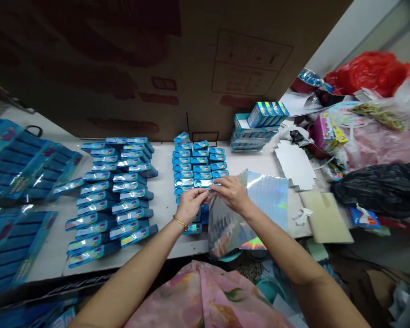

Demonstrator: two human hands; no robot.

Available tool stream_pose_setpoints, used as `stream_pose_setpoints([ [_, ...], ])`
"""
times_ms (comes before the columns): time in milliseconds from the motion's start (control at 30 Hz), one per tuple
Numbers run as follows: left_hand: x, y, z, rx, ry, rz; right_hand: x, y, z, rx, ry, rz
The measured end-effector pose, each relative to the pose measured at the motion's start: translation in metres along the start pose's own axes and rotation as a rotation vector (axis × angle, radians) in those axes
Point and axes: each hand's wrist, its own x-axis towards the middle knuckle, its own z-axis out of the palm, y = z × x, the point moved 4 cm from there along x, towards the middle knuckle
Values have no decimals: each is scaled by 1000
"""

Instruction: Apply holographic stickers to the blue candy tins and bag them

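Note:
My right hand [230, 193] is closed in a pinch at the upper corner of a shiny silver sheet [223, 228], which hangs down toward the table's front edge, its lower part blurred. My left hand [191, 207], with a thin bracelet at the wrist, pinches close beside the right fingertips; whatever lies between its fingers is too small to name. Under and behind both hands stand rows of small blue boxes [181, 167] with round marks on their ends. A flat rainbow-silver sheet [269, 196] lies under my right forearm.
More blue boxes [95, 209] stand in rows on the left, beside plastic-wrapped blue packs [17, 168]. A large cardboard box [130, 68] walls off the back. Open trays of boxes [249, 136], a white card cutout [294, 164], a beige pad [326, 216] and bags [386, 187] crowd the right.

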Motion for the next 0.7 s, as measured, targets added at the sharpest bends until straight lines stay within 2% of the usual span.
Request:
stream_pose_setpoints([
  [133,-1,-8,8,-135,67,-54,-3,-9,13,8,77,-5],
  [267,-4,-16,13,-260,109,-119,-15,-6,24,40,192,-5],
  [467,-3,-29,15,-367,122,-202,-25,3,36,93,205,-74],
  [600,11,-38,3,-370,148,-212,-18,-1,33,141,121,-55],
  [700,37,-46,-20,-278,217,-155,-3,-2,19,274,53,84],
])
